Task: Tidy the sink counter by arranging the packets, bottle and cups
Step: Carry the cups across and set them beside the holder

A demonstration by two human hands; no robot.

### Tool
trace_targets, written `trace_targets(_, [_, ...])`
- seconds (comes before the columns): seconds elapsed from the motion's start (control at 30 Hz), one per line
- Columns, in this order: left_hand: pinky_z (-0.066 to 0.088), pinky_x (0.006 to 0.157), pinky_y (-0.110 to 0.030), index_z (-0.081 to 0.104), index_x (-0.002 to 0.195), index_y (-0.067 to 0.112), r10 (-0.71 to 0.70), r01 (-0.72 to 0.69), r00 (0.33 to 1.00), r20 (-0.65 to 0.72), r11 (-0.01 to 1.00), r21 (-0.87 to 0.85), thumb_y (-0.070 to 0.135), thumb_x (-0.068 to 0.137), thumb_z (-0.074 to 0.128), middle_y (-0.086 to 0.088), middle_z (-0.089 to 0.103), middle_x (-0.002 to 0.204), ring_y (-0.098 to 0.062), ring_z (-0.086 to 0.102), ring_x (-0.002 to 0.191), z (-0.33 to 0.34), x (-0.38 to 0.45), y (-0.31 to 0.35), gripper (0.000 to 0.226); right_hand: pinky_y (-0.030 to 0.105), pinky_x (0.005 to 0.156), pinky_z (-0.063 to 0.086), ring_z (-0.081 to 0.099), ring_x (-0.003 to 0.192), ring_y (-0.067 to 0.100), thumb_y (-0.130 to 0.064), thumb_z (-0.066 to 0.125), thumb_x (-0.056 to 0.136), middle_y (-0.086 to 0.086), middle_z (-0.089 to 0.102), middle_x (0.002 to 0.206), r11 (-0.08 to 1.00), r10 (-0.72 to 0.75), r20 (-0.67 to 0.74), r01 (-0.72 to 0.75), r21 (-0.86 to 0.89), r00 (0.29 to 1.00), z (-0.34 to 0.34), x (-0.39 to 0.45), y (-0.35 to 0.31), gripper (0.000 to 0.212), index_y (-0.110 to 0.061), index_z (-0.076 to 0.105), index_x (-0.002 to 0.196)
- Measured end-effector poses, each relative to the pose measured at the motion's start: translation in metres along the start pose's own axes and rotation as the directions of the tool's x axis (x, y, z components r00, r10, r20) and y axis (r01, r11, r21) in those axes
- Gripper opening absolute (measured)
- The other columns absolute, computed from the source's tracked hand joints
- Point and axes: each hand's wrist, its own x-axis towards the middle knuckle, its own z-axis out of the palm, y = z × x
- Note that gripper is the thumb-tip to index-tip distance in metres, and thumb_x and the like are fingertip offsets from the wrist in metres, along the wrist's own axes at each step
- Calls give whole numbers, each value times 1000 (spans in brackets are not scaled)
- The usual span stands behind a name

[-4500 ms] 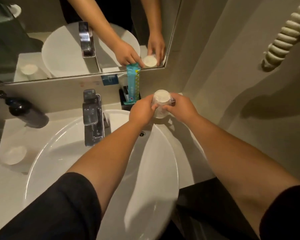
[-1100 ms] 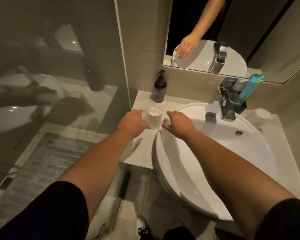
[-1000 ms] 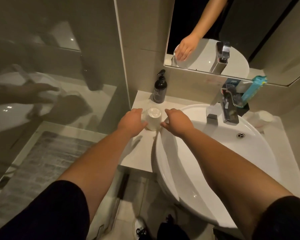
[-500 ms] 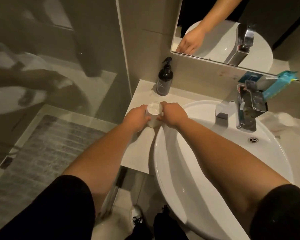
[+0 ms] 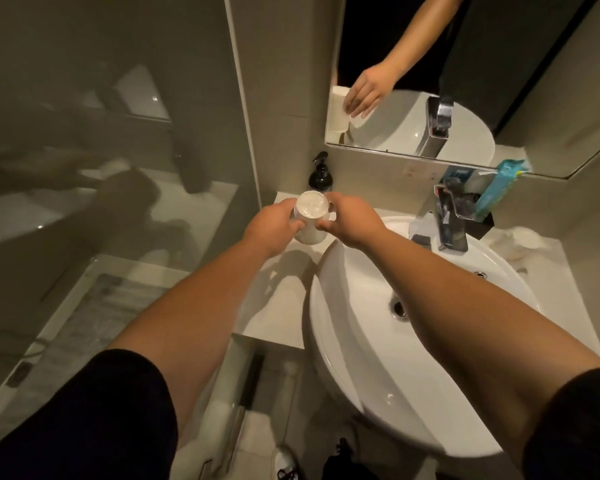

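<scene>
Head view: the white paper-capped plastic cup [image 5: 310, 216], which stood on the pale stone counter [image 5: 278, 306] a second ago, is now lifted clear at 12 o'clock. The left hand [image 5: 274, 226] and right hand [image 5: 349, 221] both grip its sides with curled fingers. Its relocation appears under way. The dark pump soap bottle [image 5: 321, 178] stands just behind. The round white basin's rim [image 5: 314, 299] crowds 3 o'clock, and a glass partition [image 5: 118, 168] blocks 9 o'clock. Open counter lies below, towards 6 o'clock.

Short black sleeves [image 5: 84, 417]; bare forearms.
</scene>
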Motion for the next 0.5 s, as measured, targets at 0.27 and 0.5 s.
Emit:
trace_targets(0.27, [46,88,-37,54,130,21,172,-172,983,65,985,5,28,93,57,-3,64,121,-23,58,109,24,-40,50,37,36,84,47,60,110,29,-30,71,82,7,67,121,994,104,-95,-101,32,990,-24,-85,23,52,-19,55,130])
trace_targets(0.5, [48,87,-41,56,129,20,288,-297,948,137,954,50,31,93,57,-5,65,120,-27,59,107,67,-68,107,38,35,87,47,61,109,24,-29,72,81,3,67,119,970,237,-121,-228,87,964,-41,-158,68,52,-21,56,130])
